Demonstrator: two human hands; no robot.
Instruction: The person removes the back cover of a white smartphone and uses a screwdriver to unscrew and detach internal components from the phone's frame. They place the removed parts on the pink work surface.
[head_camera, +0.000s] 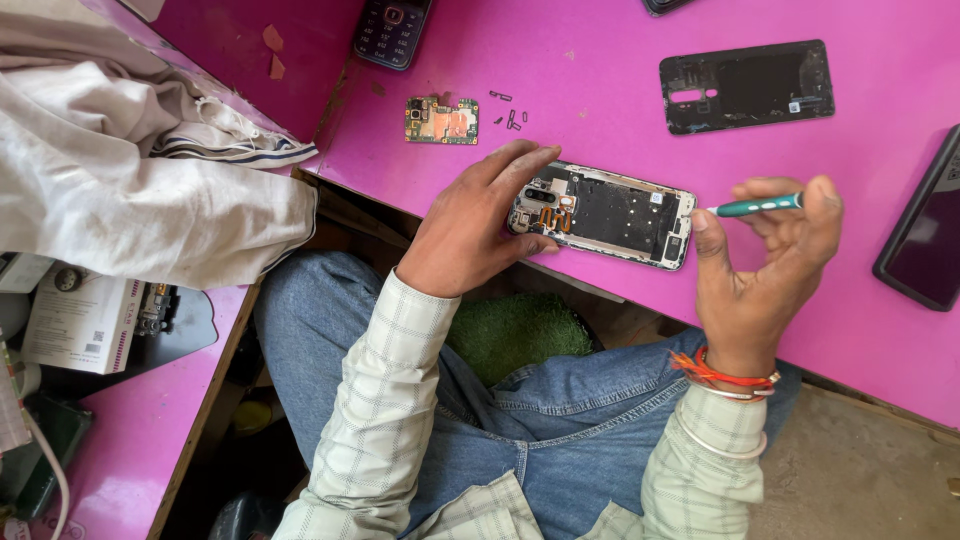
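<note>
**Opened phone held at the near edge of the pink bench**

Item 1. Opened smartphone with its back removed, dark shielding plate and orange flex cable exposed (603, 214): lies flat near the near edge of the bright pink bench (600, 90), long side along that edge.

Item 2. Left hand (470, 225): rests on the camera end of the opened phone, fingers curled over its upper corner and thumb against its lower side, gripping it in place.

Item 3. Right hand (770, 250): raised just beside the phone's other end, palm toward the camera, fingers curled. Thumb and fingertips pinch a slim teal-handled screwdriver with white markings (755, 207), held level, its tip pointing toward the phone and just short of its end.

Item 4. Black plastic back cover with camera cut-outs (745, 86): lies inside-up toward the far right of the bench, well apart from the phone.

Item 5. Small green circuit board with copper-coloured patch (441, 120): lies toward the bench's left edge, beyond the left hand. A few tiny dark metal parts (510, 115) lie just beside it.

Item 6. Dark keypad phone (391, 30): at the far left corner, partly cut off.

Item 7. Black-screened device (925, 240): at the right edge of the bench, partly out of view.
</note>
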